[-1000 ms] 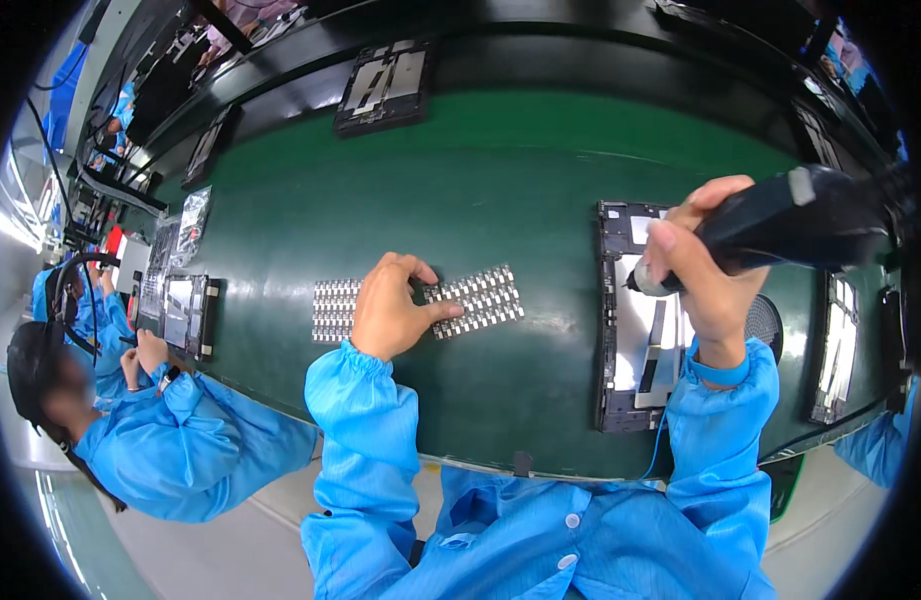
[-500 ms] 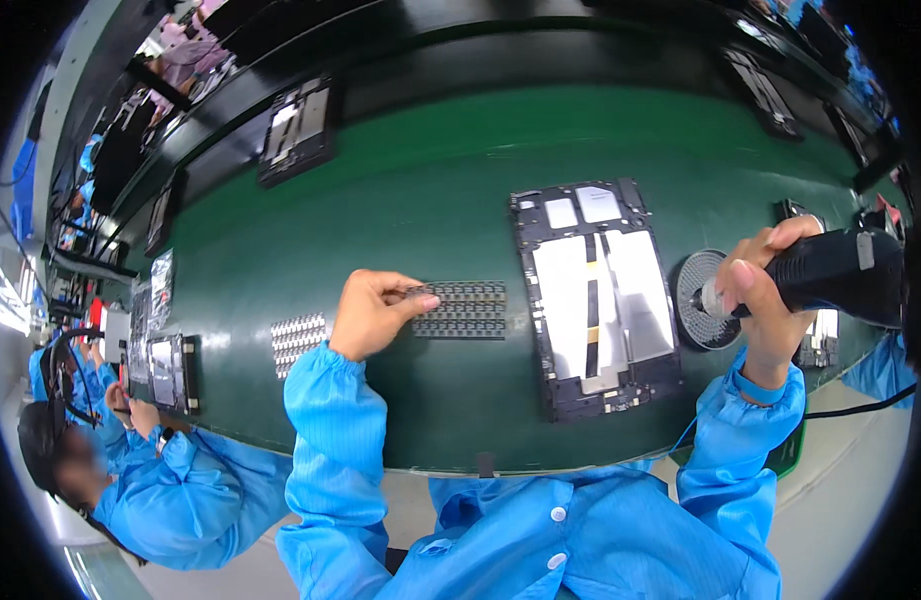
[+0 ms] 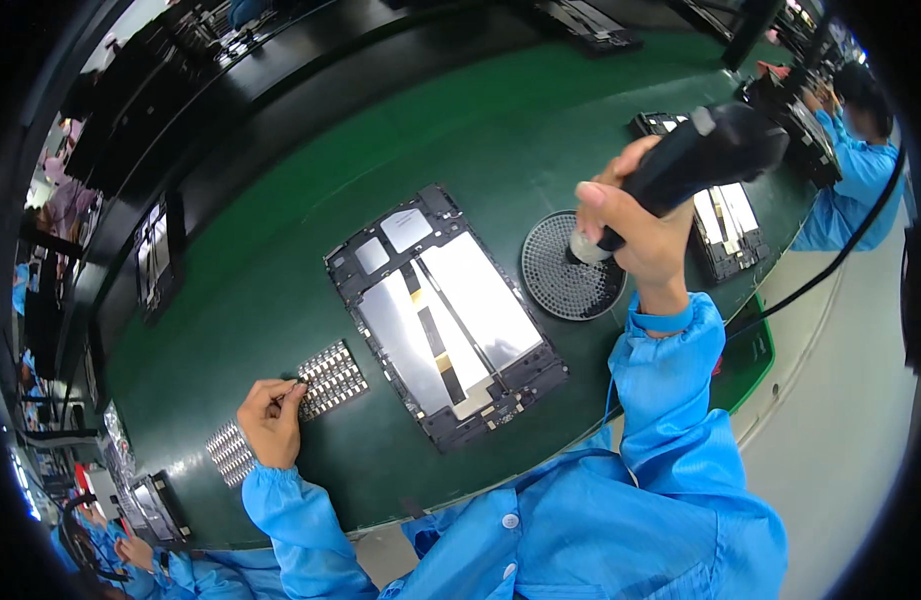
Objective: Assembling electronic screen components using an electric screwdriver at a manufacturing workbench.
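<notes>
My left hand (image 3: 271, 422) is closed in a pinch at the left edge of a sheet with rows of small metal parts (image 3: 333, 380). A tiny dark bit shows at its fingertips, too small to name. My right hand (image 3: 645, 225) is wrapped round a black electric screwdriver (image 3: 705, 155), tilted with its pale tip end down over a round grey perforated screw tray (image 3: 560, 285). Between my hands an opened tablet (image 3: 495, 315) lies flat, its silver battery panels, dark frame and a black ribbon cable with yellow tape showing.
A second sheet of small parts (image 3: 230, 455) lies beside my left wrist. More opened tablets (image 3: 730, 225) are at the right, along the back and at the lower left (image 3: 158, 508). A black cable (image 3: 830, 265) runs past my right arm above a green bin (image 3: 755, 350). Co-workers (image 3: 865, 180) sit at both sides.
The whole view has turned and shifted, so the tablet now appears tilted and further left. My right hand has brought the screwdriver over the screw tray. My left hand stays at the sheet's edge.
</notes>
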Demonstrator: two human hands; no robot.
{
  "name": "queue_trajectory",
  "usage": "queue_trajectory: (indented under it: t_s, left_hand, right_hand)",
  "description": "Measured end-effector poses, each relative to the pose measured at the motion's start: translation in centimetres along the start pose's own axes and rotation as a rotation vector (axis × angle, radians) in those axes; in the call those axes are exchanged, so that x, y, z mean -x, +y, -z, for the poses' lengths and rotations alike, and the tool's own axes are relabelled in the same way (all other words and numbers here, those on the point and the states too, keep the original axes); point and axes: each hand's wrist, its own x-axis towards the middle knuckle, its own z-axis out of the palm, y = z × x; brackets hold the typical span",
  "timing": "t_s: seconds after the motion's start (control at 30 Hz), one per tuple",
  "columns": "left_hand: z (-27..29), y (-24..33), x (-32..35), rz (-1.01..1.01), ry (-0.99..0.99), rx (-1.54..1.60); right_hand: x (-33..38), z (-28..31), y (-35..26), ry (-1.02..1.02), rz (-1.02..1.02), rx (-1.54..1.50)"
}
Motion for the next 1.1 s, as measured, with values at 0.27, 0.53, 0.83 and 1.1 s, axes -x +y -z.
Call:
queue_trajectory:
  t_s: [0.27, 0.53, 0.83, 1.1]
  left_hand:
    - [-0.5, 0.7, 1.4, -0.173, 0.120, -0.160]
    - [-0.3, 2.1, 1.8, -0.276, 0.221, -0.288]
    - [-0.4, 3.8, 2.1, 0.137, 0.037, -0.119]
    - [0.5, 3.0, 2.4, 0.406, 0.072, 0.236]
  right_hand:
    - [0.4, -1.3, 0.7, -0.031, -0.044, 0.064]
    - [0.3, -2.4, 1.7, -0.073, -0.094, 0.084]
    - [0.6, -2.5, 1.9, -0.085, -0.109, 0.083]
    - [1.0, -3.7, 1.2, -0.020, -0.149, 0.131]
